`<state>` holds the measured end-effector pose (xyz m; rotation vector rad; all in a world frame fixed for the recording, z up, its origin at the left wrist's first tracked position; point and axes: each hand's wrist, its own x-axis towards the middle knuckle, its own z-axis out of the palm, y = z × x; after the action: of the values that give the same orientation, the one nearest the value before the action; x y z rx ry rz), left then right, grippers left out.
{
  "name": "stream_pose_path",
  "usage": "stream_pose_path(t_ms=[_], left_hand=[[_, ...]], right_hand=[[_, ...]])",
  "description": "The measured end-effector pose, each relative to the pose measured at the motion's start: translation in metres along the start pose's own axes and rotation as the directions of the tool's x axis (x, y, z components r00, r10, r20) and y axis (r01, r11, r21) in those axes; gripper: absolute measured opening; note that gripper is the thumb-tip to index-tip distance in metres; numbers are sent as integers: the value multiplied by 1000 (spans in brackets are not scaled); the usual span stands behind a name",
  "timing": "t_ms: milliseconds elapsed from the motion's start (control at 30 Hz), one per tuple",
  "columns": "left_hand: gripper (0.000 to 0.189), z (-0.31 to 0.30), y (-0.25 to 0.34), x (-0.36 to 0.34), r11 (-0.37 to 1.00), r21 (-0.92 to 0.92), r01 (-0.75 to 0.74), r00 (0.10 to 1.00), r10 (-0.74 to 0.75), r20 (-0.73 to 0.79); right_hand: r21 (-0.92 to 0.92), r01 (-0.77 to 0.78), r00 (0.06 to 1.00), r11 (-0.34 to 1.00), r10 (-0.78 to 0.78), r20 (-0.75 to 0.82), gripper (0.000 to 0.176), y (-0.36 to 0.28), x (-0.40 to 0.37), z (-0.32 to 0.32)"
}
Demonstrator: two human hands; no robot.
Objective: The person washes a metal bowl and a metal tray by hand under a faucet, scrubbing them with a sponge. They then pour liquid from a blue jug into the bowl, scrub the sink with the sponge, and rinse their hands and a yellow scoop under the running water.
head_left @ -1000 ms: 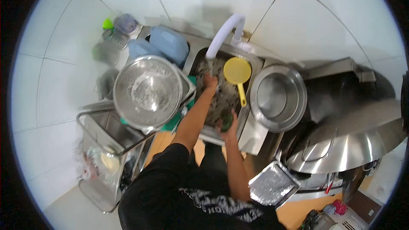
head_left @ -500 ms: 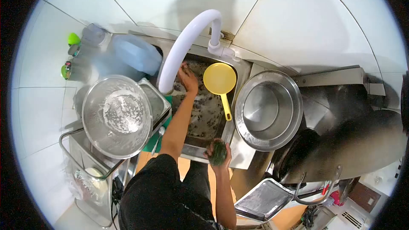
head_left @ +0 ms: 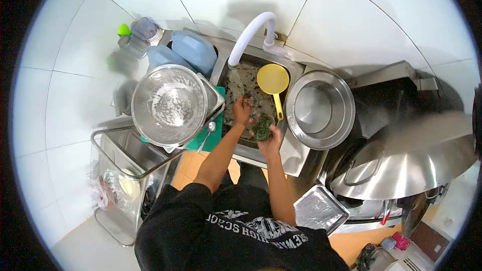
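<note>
Over the dark, dirty-watered sink (head_left: 251, 149), my right hand (head_left: 271, 139) holds a green scouring pad (head_left: 262, 127) near the front edge. Just left of it is my left hand (head_left: 242, 110), above the sink, its fingers curled; whether they hold something small is hidden. A yellow strainer or ladle (head_left: 273, 79) with a yellow handle lies at the sink's right side. The white curved faucet (head_left: 253, 27) arches over the back left of the sink.
A soapy metal bowl (head_left: 169, 105) stands left on a green mat (head_left: 217, 133) beside a spoon (head_left: 207, 135). Steel pots (head_left: 320, 109) stand right of the sink. Farther right are a large wok lid (head_left: 396, 170) and a metal tray (head_left: 320, 210). Blue jugs (head_left: 193, 51) stand back left.
The view has shifted. My left hand has come back from beneath the faucet toward my right hand, its fingers now curled. The green pad has moved from the front edge to over the sink.
</note>
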<state>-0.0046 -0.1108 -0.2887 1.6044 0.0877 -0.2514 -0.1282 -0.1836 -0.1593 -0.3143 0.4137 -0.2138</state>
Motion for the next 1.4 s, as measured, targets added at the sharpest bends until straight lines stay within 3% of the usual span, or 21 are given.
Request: stream_pose_path(t_ms=[100,167,200,267,300,333,400,433,533,600,667,733,800,833,900,1000,1033,1133,1267,1333,1400], left_hand=[[26,-3,26,-24,980,136,142,988,-148,34],[21,-10,-3,-19,978,198,64,995,-77,58],[21,-13,18,-26,976,209,58,995,-73,64],[20,-13,85,-42,752,658,30,987,-124,97],[17,-21,83,-46,662,733,-158,974,-18,227],[17,-24,97,-52,653,739,-166,973,-15,231],[17,-28,122,-66,400,874,-274,940,-79,331],[18,-37,124,-66,388,871,-301,914,-145,380],[18,-52,95,-61,323,867,-379,890,-127,437],[17,-64,91,-56,297,876,-380,897,-115,428],[16,-73,104,-59,268,891,-367,909,-100,404],[13,-85,137,-70,352,915,-196,946,-179,271],[12,-89,129,-66,325,925,-200,948,-175,266],[13,-85,128,-67,257,933,-251,938,-175,300],[13,-78,124,-72,192,932,-307,922,-182,341],[15,-81,122,-85,250,900,-357,904,-148,400],[16,-84,122,-89,332,893,-303,918,-149,367],[18,-92,122,-93,445,853,-272,933,-94,347],[19,-86,121,-76,389,880,-274,944,-67,323],[20,-82,126,-75,287,906,-310,937,-71,343],[21,-90,128,-92,436,837,-330,906,-104,411]], right_hand=[[62,-43,998,997,46,-47,37,-2,17,-8],[-264,43,964,964,-110,-243,28,12,43,-32],[-252,48,963,967,-112,-245,28,19,51,-33],[-788,380,796,484,-605,12,26,31,67,-30],[-887,384,660,257,-748,70,24,31,68,-11],[-882,388,657,266,-751,62,24,31,74,-9],[-969,194,886,151,-450,107,30,28,83,-11],[-997,-27,915,70,-400,-52,43,25,87,-11],[-993,-96,894,-73,-444,-53,55,34,96,-4],[-989,-146,891,9,-434,-136,58,37,104,-6],[-824,-342,702,451,-461,-544,55,46,121,-29],[-671,-259,701,694,-343,-625,52,37,114,-29],[-730,-12,896,683,-316,-311,53,49,109,-41],[-731,-16,896,682,-315,-314,53,51,95,-25],[-983,-71,984,-169,-175,-41,53,57,71,2],[-946,-296,872,-130,-441,-212,54,52,96,-17],[-947,-284,874,152,-366,-320,54,38,102,-20],[-901,-247,745,358,-525,-412,55,30,121,-40],[-977,4,881,212,-464,-97,56,59,82,-14],[-985,-86,884,153,-444,-146,55,58,84,-13],[-978,-185,887,92,-412,-207,55,55,84,-14]])
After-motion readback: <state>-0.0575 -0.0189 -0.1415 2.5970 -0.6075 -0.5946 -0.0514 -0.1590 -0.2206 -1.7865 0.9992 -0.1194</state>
